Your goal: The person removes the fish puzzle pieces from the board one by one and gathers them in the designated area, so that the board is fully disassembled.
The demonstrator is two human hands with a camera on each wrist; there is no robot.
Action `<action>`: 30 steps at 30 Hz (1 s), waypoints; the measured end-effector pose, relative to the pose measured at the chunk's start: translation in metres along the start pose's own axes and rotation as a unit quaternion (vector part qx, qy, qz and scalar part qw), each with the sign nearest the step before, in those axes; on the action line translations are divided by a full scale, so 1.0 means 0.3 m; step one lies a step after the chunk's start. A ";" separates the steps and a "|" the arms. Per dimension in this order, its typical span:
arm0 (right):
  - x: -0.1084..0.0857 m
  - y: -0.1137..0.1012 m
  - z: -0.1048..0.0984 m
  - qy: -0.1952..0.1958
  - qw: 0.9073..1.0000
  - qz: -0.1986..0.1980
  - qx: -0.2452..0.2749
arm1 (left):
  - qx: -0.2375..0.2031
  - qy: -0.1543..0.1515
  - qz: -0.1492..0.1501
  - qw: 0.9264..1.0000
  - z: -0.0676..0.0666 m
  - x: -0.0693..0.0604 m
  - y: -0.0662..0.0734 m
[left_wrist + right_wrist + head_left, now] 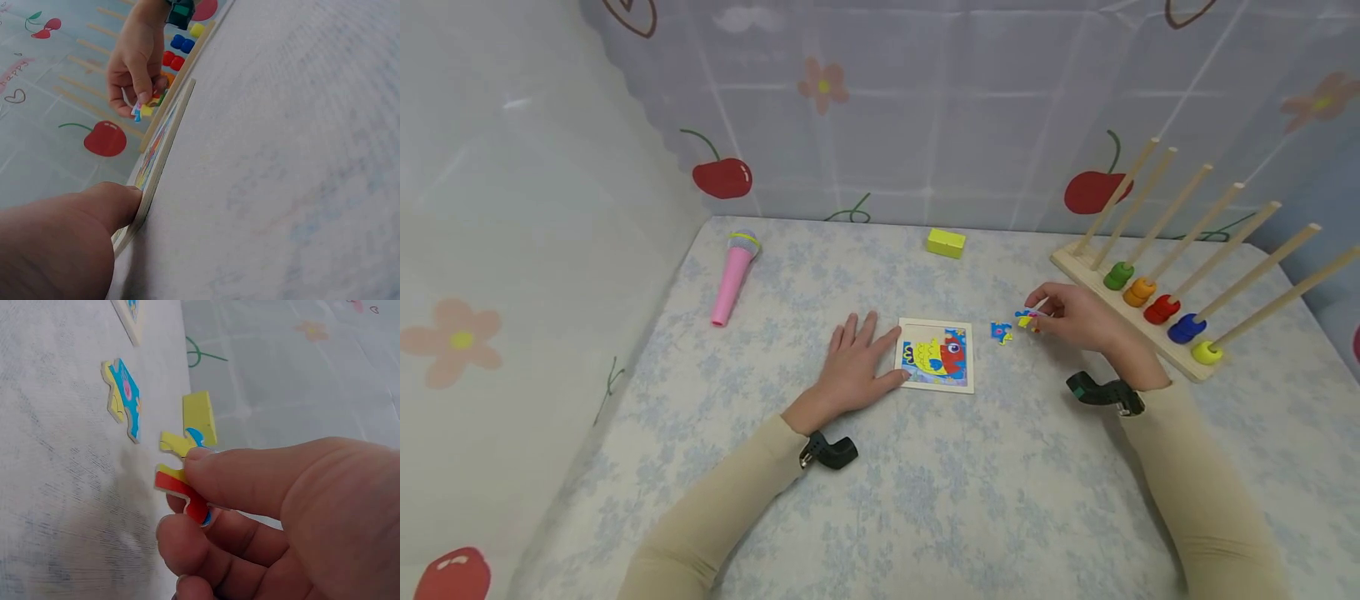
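My left hand (853, 372) lies flat with fingers spread at the left side of a small wooden puzzle tray (936, 388). Its thumb and index finger touch the tray's edge; in the left wrist view the thumb (119, 201) presses on the rim. A fish picture (934, 358) fills much of the tray, with bare wood at its upper left. To the right, my right hand (1075, 315) pinches a yellow, red and blue puzzle piece (172, 483) between thumb and fingers, above the table. A loose blue and yellow puzzle piece (1001, 332) lies between tray and right hand.
A wooden peg rack (1078, 265) with coloured beads stands at the right, close behind my right hand. Toward the back sits a yellow block (946, 243). A pink toy microphone (732, 283) lies at the back left. Printed curtains border the table.
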State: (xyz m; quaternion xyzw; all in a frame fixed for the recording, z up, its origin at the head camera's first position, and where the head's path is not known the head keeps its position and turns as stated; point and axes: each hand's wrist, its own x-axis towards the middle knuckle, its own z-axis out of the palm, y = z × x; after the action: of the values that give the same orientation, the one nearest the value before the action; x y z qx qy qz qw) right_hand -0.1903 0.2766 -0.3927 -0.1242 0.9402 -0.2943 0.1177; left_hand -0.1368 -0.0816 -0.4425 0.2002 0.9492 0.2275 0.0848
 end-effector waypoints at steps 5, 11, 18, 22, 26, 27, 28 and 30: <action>0.004 0.014 0.012 -0.016 1.000 -0.013 0.012 | -0.003 0.001 0.000 1.000 0.002 -0.003 -0.001; 0.003 0.016 0.023 -0.022 1.000 -0.018 0.004 | -0.005 0.001 0.001 1.000 0.003 -0.005 -0.004; 0.001 0.024 0.025 -0.033 0.999 -0.018 0.003 | -0.004 0.000 0.004 1.000 0.006 -0.001 -0.007; -0.002 0.032 0.024 -0.026 0.999 -0.016 -0.013 | -0.003 0.001 0.006 1.000 0.007 0.000 -0.008; -0.003 0.031 0.030 -0.012 0.999 -0.019 -0.028 | -0.005 0.001 0.006 1.000 0.005 -0.001 -0.007; -0.003 0.031 0.032 -0.008 0.999 -0.020 -0.032 | -0.006 0.001 0.006 1.000 0.004 -0.001 -0.007; -0.003 0.031 0.034 -0.006 0.999 -0.021 -0.034 | -0.004 0.001 0.006 1.000 0.003 -0.001 -0.007; -0.001 0.031 0.039 -0.001 0.999 -0.023 -0.040 | -0.005 0.003 0.006 1.000 0.003 -0.001 -0.007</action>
State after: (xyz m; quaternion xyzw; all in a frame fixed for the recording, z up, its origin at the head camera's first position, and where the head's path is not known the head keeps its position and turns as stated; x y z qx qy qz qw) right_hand -0.1882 0.2779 -0.4074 -0.1508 0.9481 -0.2589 0.1064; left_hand -0.1369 -0.0832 -0.4441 0.2050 0.9470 0.2333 0.0819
